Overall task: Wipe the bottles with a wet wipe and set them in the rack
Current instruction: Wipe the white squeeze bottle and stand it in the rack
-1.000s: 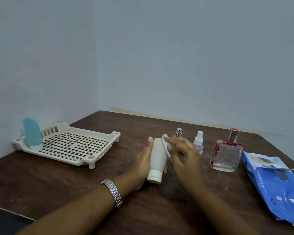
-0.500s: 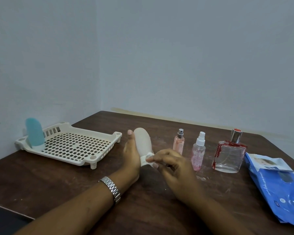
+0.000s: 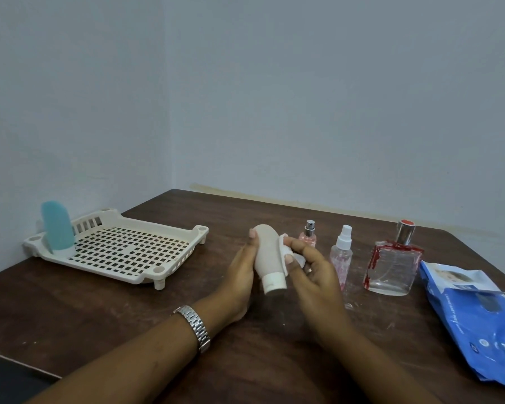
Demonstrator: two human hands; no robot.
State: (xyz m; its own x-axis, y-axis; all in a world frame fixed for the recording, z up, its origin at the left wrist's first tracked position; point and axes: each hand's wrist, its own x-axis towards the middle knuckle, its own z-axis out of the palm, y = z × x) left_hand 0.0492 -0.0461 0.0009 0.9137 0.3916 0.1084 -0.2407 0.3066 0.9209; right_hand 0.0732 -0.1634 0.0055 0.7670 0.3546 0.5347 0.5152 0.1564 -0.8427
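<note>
The smooth off-white plastic squeeze bottle (image 3: 267, 252), round-ended with a flat white cap, tilts cap-down over the middle of the scuffed brown bench (image 3: 99, 310), gripped by the left hand (image 3: 239, 275). The right hand (image 3: 312, 272) pinches a folded white wet wipe (image 3: 285, 252) against the bottle's 3 o'clock side. At 10 o'clock, a cream perforated plastic rack (image 3: 129, 252) holds a rounded teal bottle (image 3: 57, 228) upright.

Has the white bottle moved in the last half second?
Yes. The white bottle has shifted right, closer to the small pink spray bottle and farther from the rack.
</note>
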